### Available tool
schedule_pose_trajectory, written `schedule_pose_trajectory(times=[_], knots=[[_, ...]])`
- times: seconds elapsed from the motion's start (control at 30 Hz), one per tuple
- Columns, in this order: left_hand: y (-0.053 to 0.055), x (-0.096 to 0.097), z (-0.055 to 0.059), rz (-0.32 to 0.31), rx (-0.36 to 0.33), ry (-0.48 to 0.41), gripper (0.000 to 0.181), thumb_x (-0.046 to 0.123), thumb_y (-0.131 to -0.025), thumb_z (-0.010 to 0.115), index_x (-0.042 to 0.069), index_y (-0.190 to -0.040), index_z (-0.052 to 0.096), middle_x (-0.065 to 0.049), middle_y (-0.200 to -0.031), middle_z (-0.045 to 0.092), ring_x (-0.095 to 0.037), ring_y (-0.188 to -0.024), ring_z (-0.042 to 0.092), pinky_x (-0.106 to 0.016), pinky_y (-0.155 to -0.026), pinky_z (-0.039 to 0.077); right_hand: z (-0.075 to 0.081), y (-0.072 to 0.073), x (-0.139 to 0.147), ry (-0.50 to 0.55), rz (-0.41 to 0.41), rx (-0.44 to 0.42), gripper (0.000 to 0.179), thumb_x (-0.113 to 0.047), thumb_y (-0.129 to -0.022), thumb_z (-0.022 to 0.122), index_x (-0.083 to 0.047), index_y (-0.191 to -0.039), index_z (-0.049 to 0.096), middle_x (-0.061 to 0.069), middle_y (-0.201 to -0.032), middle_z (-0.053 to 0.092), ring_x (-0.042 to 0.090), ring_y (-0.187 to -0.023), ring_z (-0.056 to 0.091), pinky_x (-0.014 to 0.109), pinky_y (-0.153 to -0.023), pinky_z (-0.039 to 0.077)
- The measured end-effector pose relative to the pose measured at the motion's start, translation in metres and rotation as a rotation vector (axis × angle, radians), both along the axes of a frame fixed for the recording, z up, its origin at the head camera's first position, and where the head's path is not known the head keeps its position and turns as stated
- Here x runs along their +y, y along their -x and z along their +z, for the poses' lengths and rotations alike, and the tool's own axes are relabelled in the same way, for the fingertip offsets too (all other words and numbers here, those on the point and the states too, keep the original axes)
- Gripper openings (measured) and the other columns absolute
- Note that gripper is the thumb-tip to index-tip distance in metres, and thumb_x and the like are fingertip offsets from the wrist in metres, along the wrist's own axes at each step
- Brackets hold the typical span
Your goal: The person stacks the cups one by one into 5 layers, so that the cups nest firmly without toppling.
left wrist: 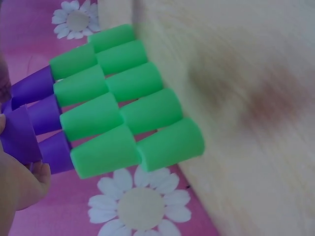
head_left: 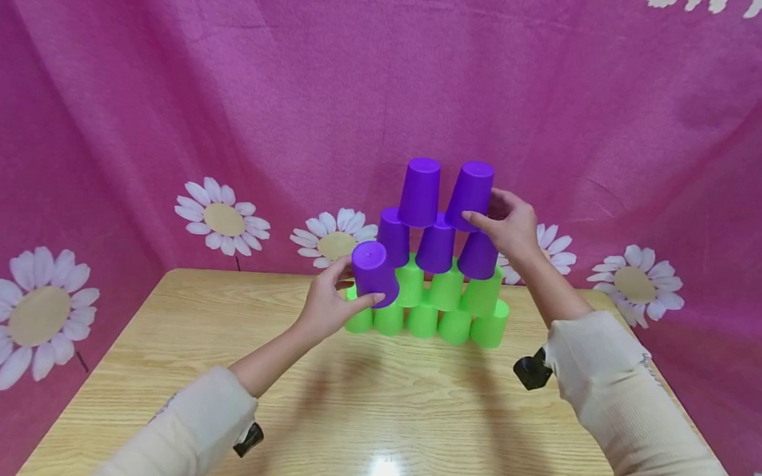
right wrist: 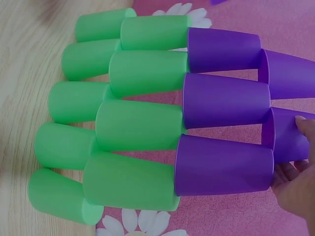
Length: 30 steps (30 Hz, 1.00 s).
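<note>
A stepped pyramid of upside-down cups stands on the table, with two rows of green cups (head_left: 446, 292) below and purple cups (head_left: 436, 249) above. My right hand (head_left: 513, 227) grips a slightly tilted purple cup (head_left: 471, 194), its rim right at the tops of the third-row cups. Beside it in that top row sits another purple cup (head_left: 420, 193). Lower and to the left, nearer to me, my left hand (head_left: 327, 306) holds a purple cup (head_left: 371, 270) upside down between thumb and fingers. That cup overlaps the pyramid's left side in the head view.
The wooden table (head_left: 385, 411) reaches back to a pink cloth backdrop (head_left: 336, 106) printed with white daisies (head_left: 223, 219). A small black device (head_left: 532, 369) sits at the right cuff, and another (head_left: 249, 439) at the left cuff.
</note>
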<state>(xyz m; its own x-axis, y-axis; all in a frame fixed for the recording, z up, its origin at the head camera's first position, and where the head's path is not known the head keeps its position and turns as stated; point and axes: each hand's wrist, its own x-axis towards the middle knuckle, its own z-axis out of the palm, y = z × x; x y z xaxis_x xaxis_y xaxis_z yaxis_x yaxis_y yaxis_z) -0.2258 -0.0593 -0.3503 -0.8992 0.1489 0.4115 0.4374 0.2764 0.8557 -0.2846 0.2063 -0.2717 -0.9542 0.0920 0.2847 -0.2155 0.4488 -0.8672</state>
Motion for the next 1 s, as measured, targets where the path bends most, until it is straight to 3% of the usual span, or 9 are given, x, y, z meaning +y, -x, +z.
schedule_pose_trajectory(times=[0.33,0.63,1.0], knots=[[0.011,-0.005,0.031,0.031,-0.025,-0.049,0.058,0.004,-0.071,0.076,-0.002,-0.124,0.052,-0.024,-0.109,0.062,-0.035,-0.099,0.062,-0.046,-0.085,0.053,-0.002,0.003,0.000,-0.007,-0.005,0.002,0.059,-0.014,-0.083,0.068,0.004,-0.134,0.043,0.023,-0.128,0.055,0.033,-0.116,0.055,0.040,-0.102,0.044],[0.017,-0.002,0.059,0.047,-0.019,-0.021,0.058,0.009,-0.074,0.076,0.000,-0.125,0.052,-0.022,-0.112,0.062,-0.032,-0.105,0.060,-0.043,-0.091,0.052,0.000,0.001,0.001,-0.018,-0.008,-0.019,0.059,-0.015,-0.083,0.068,0.003,-0.133,0.044,0.023,-0.128,0.055,0.033,-0.117,0.055,0.040,-0.102,0.044],[0.023,0.011,0.087,0.034,0.004,-0.006,0.057,0.014,-0.075,0.076,0.002,-0.126,0.052,-0.018,-0.113,0.063,-0.028,-0.104,0.060,-0.041,-0.089,0.052,-0.001,0.003,0.002,-0.019,-0.010,-0.016,0.057,-0.015,-0.083,0.069,0.003,-0.132,0.046,0.023,-0.126,0.056,0.034,-0.114,0.056,0.039,-0.101,0.045]])
